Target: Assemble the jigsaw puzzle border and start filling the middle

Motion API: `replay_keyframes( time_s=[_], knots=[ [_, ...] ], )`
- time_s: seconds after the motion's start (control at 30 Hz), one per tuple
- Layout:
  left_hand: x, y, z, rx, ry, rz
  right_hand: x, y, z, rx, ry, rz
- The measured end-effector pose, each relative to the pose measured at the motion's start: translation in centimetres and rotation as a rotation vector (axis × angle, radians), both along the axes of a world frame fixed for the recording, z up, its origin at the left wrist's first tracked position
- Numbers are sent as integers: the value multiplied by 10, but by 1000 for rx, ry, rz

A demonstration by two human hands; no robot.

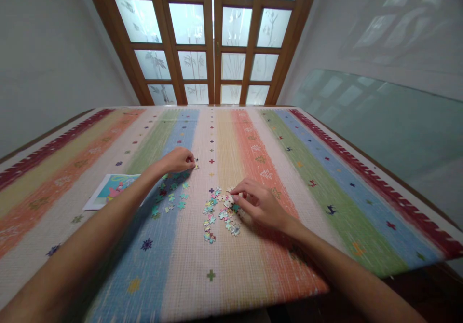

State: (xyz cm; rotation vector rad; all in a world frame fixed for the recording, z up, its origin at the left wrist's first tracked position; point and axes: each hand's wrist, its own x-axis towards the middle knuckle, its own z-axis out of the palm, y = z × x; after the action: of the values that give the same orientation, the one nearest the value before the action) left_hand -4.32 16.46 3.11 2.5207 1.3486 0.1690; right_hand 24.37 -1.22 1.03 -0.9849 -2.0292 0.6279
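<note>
My left hand (181, 160) reaches over the blue stripe, its fingers pinched together at a few small jigsaw puzzle pieces (197, 165). The fingertips partly cover what they grip. My right hand (258, 201) is at the edge of a mixed pile of puzzle pieces (224, 214), with a pale puzzle piece (230, 200) between thumb and fingers. Mostly green and teal puzzle pieces (182, 205) lie spread below my left hand; my forearm hides some. Left of that forearm is a picture sheet (115, 188) with a pink cartoon figure, partly covered by the arm.
A striped cloth (249, 270) in many colours covers the large table. Wooden doors with frosted panes (231, 64) stand beyond the far edge. A glass panel (379, 115) leans at the right wall.
</note>
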Motion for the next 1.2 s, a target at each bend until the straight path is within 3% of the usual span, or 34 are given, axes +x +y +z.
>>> replay_keyframes(
  time_s=[0.57,0.7,1.0,1.2],
  knots=[
    [-1,-6,-7,59,-33,-16,3,1,0,-4,-39,7],
    [-7,-9,1,95,-58,14,4,3,-1,10,-27,5],
    [-43,-31,39,329,-196,204,5,6,-1,-7,7,-26],
    [-56,-57,40,490,-329,260,6,8,-1,-6,0,-38]
  ],
)
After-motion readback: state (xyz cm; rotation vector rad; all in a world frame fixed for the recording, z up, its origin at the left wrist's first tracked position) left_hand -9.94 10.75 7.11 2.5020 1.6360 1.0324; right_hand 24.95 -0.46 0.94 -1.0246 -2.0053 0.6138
